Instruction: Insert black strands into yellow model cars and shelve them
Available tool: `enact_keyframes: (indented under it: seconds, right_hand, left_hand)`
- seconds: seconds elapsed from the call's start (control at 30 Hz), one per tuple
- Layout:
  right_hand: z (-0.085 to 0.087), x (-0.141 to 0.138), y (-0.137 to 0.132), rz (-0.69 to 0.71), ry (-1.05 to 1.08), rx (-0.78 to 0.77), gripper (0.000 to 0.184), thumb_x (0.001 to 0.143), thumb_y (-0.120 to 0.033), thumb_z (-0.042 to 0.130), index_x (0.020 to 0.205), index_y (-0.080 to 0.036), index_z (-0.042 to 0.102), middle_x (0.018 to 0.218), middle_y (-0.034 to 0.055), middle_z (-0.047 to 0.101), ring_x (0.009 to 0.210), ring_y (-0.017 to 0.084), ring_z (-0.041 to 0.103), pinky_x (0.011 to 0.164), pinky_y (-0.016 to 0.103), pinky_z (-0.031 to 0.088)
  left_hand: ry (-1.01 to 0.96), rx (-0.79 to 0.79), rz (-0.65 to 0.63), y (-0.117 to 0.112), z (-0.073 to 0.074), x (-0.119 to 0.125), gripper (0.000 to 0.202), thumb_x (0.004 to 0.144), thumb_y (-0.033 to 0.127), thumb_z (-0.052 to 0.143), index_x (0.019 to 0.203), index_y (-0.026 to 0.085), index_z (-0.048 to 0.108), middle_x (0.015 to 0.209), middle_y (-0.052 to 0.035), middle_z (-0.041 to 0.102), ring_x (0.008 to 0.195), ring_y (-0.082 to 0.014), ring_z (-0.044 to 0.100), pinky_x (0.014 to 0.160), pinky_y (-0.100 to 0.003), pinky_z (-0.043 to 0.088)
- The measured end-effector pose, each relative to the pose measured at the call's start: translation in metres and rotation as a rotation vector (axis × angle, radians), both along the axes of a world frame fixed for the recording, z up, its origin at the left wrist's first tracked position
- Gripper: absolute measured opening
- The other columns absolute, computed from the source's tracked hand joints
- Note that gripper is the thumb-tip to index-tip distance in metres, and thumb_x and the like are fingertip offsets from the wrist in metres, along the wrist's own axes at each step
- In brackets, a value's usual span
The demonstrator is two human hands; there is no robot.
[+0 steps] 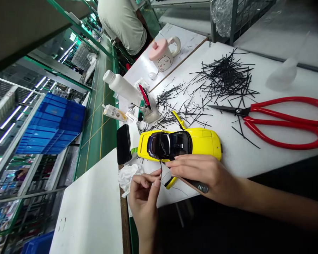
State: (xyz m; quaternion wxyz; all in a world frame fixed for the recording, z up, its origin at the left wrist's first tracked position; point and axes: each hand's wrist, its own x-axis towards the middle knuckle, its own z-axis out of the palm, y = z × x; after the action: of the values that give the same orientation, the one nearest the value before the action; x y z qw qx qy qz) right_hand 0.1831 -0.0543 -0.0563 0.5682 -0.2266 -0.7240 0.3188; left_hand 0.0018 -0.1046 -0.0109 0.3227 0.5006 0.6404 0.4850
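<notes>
Legible with certainty: none. On the small white-and-yellow carton (114,113) at the edge of the worktop (233,158), dark printed characters, too small and blurred to read; on the white slip (131,117) just beside it, fine dark print, likewise indecipherable.

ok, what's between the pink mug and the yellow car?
Loose black strips scattered on the white tabletop, between mug and car, seen in the head view.
</notes>
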Motion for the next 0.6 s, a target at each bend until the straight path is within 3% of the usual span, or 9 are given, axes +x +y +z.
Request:
enact_keyframes:
  seconds: [0.23, 0.37, 0.47, 0.6]
  right_hand:
    - [-0.005, 0.000, -0.001, -0.011, 0.001, 0.000, 0.023, 0.082, -0.001, 0.054, 0.098, -0.011, 0.067, 0.100, 0.0131, 0.074, 0.094, 0.021, 0.070, 0.088, 0.033, 0.056]
    - [-0.006, 0.001, -0.002, 0.018, -0.026, -0.053, 0.031, 0.081, 0.001, 0.055, 0.103, -0.017, 0.067, 0.102, 0.0088, 0.074, 0.098, 0.021, 0.069, 0.089, 0.034, 0.056]
    - [-0.001, 0.003, -0.003, 0.021, 0.023, -0.090, 0.025, 0.085, -0.003, 0.055, 0.102, -0.016, 0.067, 0.099, 0.0098, 0.075, 0.095, 0.021, 0.070, 0.087, 0.033, 0.058]
    - [0.003, 0.003, -0.004, -0.038, 0.110, -0.150, 0.013, 0.088, -0.010, 0.058, 0.096, -0.013, 0.068, 0.091, 0.0105, 0.076, 0.086, 0.019, 0.072, 0.082, 0.030, 0.060]
  left_hand:
    - [-0.045, -0.019, -0.067, 0.003, 0.004, 0.000, 0.021, 0.081, 0.018, 0.069, 0.076, 0.019, 0.049, 0.074, 0.0024, 0.063, 0.086, -0.0161, 0.068, 0.081, -0.027, 0.055]
    - [-0.020, 0.059, -0.056, 0.009, 0.000, -0.006, 0.008, 0.089, 0.022, 0.057, 0.095, 0.022, 0.053, 0.077, 0.0018, 0.067, 0.083, -0.0154, 0.068, 0.085, -0.032, 0.054]
    - [0.127, 0.118, -0.049, 0.016, -0.007, -0.013, 0.012, 0.091, 0.021, 0.053, 0.102, 0.022, 0.053, 0.082, 0.0001, 0.068, 0.085, -0.0157, 0.067, 0.086, -0.033, 0.054]
    - [0.482, 0.193, -0.127, 0.027, -0.015, -0.019, 0.018, 0.085, 0.015, 0.062, 0.101, 0.021, 0.057, 0.091, -0.0020, 0.067, 0.089, -0.0164, 0.066, 0.085, -0.033, 0.053]
